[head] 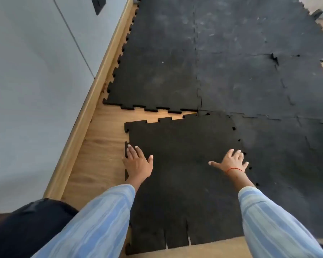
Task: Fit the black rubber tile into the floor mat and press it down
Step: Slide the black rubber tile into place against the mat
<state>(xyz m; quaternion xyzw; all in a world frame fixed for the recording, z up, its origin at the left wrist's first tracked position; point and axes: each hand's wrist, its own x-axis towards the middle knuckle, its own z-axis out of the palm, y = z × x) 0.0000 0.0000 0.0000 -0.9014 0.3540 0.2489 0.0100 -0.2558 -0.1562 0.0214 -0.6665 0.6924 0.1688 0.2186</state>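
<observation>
A black rubber tile (181, 146) with jigsaw edges lies on the wooden floor in front of me, slightly skewed. Its far right corner meets the laid floor mat (231, 62). A wedge of bare wood shows between its far edge and the mat, wider toward the left. Its right edge lies along or over the neighbouring mat tile. My left hand (138, 163) rests flat on the tile's left edge, fingers spread. My right hand (231, 162) lies flat near the tile's right edge, fingers spread, a red thread on the wrist.
A grey wall (32, 90) with a wooden skirting board (93, 101) runs along the left. Bare wooden floor (101, 155) lies between the skirting and the tile. A dark object (26, 229) sits at the bottom left. The mat's seams gape at the right (274, 58).
</observation>
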